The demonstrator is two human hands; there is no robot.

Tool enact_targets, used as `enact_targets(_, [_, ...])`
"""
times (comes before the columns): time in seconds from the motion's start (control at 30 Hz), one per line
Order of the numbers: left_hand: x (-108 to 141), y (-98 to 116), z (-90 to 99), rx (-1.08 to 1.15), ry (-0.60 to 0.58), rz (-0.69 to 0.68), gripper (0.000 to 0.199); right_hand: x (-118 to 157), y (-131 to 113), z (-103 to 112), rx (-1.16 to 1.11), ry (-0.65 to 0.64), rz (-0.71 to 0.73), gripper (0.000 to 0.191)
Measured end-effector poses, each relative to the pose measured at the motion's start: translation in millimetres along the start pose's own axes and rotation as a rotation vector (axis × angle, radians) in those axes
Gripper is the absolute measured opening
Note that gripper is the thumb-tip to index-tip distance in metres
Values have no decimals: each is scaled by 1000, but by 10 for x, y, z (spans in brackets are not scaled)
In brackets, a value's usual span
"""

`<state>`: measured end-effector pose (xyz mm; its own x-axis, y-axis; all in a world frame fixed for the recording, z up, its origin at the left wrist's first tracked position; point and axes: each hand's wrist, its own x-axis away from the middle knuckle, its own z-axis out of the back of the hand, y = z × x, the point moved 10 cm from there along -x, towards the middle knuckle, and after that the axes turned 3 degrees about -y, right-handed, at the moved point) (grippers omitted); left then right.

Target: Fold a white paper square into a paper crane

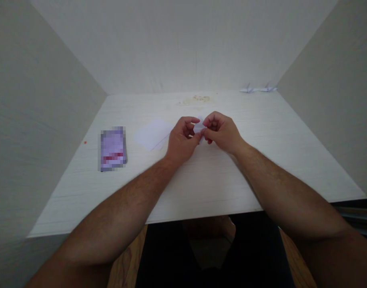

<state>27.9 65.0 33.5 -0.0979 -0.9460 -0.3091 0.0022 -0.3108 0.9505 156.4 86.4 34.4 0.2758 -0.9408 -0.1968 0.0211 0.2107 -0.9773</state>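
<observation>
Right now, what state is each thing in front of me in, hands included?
Left hand: curled, gripping the small white paper
Right hand: pinching it too
Small white paper: held, folds unclear
White sheets: lying flat
Pixelated rectangle: lying down, details obscured
White paper pieces: parts sticking up
White desk: stained toward the back

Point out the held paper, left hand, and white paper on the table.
Held paper (198,128): head view, exposed middle.
Left hand (183,141): head view, back of hand.
White paper (152,133): head view, upper surface.

White paper (198,127), white table (198,188) with faint streaks
</observation>
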Motion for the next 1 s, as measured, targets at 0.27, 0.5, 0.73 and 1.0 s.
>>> enact_targets(0.27, [-2, -33, 27, 21, 20, 64, 18, 21, -47, -39, 3, -46, 44, 20])
enact_targets(0.5, [-8, -20, 90, 52, 69, 82, 13, 11, -52, -47, -39, -55, 44, 19])
enact_targets(0.73, [-16, -83, 83, 127, 68, 82, 10, 10, -42, -34, -95, -49, 29, 11])
enact_targets(1.0, [-17, -164, 90, 192, 67, 143, 10, 1, 6, -10, -156, -46, -6, 10])
